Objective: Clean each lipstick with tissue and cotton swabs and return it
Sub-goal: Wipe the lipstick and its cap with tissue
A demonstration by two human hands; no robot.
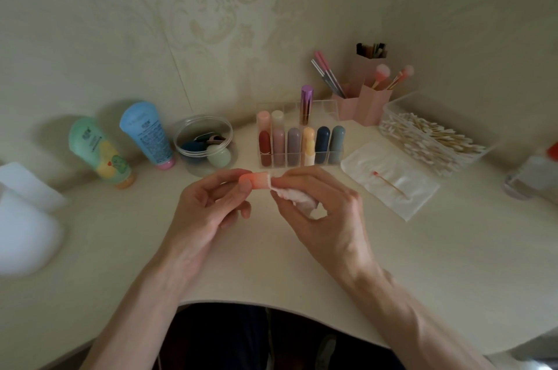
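Left hand [208,206] pinches a peach lipstick [256,181]; right hand [320,209] pinches tissue [297,197] against its end. Print on the far-left tubes [148,134] is too blurred to read.

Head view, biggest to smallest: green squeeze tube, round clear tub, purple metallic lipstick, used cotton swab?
1. green squeeze tube and round clear tub: alike, unranked
2. purple metallic lipstick
3. used cotton swab

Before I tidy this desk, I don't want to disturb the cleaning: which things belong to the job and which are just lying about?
In the job: lipstick in left hand, tissue in right hand, rack, swabs, used swab.
Lying about: green tube, blue tube, sponge bowl, brushes.
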